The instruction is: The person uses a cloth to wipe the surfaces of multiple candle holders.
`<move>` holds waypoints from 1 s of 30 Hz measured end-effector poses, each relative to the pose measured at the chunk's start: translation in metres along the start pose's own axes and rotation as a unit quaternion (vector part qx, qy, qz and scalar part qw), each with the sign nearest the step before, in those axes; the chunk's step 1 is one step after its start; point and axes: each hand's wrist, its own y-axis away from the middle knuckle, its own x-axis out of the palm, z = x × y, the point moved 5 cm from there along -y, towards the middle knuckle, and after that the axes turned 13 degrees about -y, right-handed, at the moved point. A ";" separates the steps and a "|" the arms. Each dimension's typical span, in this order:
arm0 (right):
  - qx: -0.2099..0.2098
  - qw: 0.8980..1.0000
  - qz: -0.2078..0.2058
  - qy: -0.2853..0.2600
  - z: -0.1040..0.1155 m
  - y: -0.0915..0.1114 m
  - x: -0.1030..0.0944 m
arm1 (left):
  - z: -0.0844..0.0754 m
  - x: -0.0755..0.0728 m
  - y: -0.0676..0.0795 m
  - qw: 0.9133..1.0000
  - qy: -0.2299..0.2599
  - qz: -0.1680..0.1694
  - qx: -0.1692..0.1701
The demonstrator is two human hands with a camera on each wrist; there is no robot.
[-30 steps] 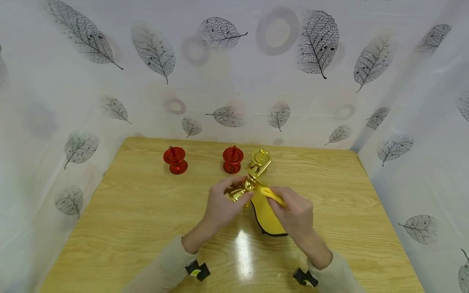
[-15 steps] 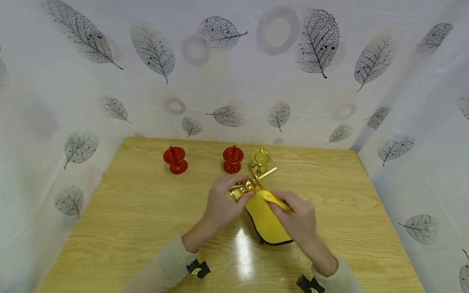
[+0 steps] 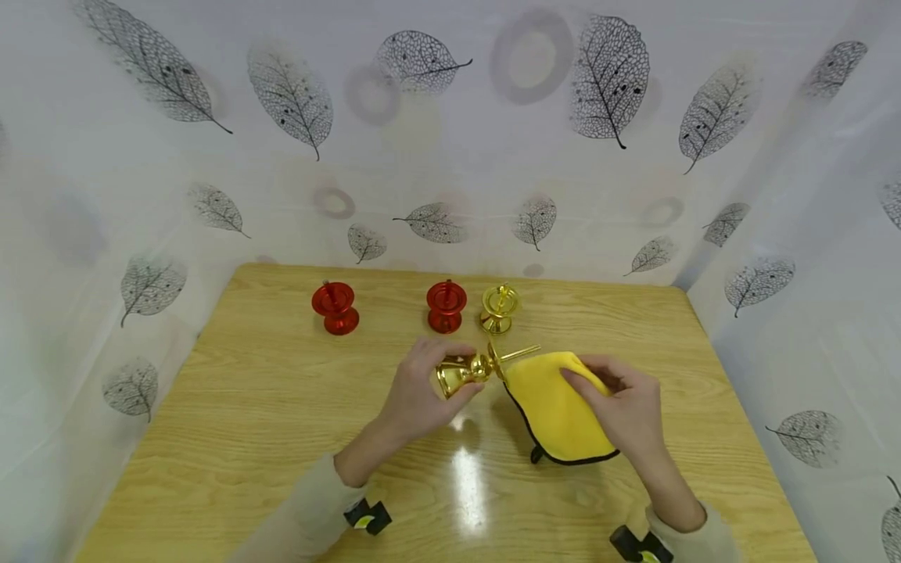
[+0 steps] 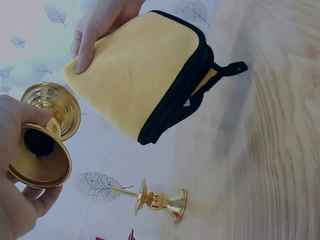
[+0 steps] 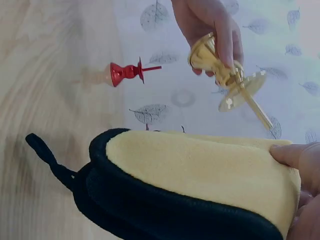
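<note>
My left hand (image 3: 420, 391) grips a gold candlestick (image 3: 454, 375) by its base and stem, tilted so the spike points right and slightly up. In the left wrist view the hollow underside of the held candlestick (image 4: 42, 160) faces the camera. My right hand (image 3: 626, 403) pinches a folded yellow cloth (image 3: 556, 407) with black edging and a small black loop, thumb on top and fingers behind. The cloth hangs just right of the candlestick's dish; in the right wrist view the spike of the candlestick (image 5: 257, 110) stands apart from the cloth (image 5: 200, 165).
Along the back of the wooden table (image 3: 281, 422) stand a red candlestick (image 3: 338, 309) at left, another red candlestick (image 3: 446, 307) near the middle, and a gold candlestick (image 3: 498, 309) beside it. A white leaf-patterned sheet (image 3: 450, 172) hangs behind and at both sides.
My right hand has drawn the cloth right, away from the candlestick, and the cloth has spread wider. The candlestick in my left hand has turned so its spike points more to the right.
</note>
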 end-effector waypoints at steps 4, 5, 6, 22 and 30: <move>0.023 1.000 0.004 0.009 -0.002 -0.012 -0.005 | -0.003 -0.001 0.002 1.000 -0.010 0.011 0.028; 0.023 1.000 0.012 0.010 -0.002 -0.015 -0.005 | -0.005 -0.001 0.002 0.999 -0.013 0.017 0.031; 0.016 1.000 0.023 0.012 0.000 -0.018 -0.003 | -0.006 -0.001 0.002 0.999 -0.016 0.021 0.036; -0.218 0.946 0.238 -0.020 0.033 -0.042 0.037 | -0.012 -0.002 0.002 0.988 -0.071 0.117 0.076; -0.342 0.877 0.322 0.105 0.047 -0.027 0.050 | -0.011 -0.005 -0.003 0.986 -0.062 0.138 0.072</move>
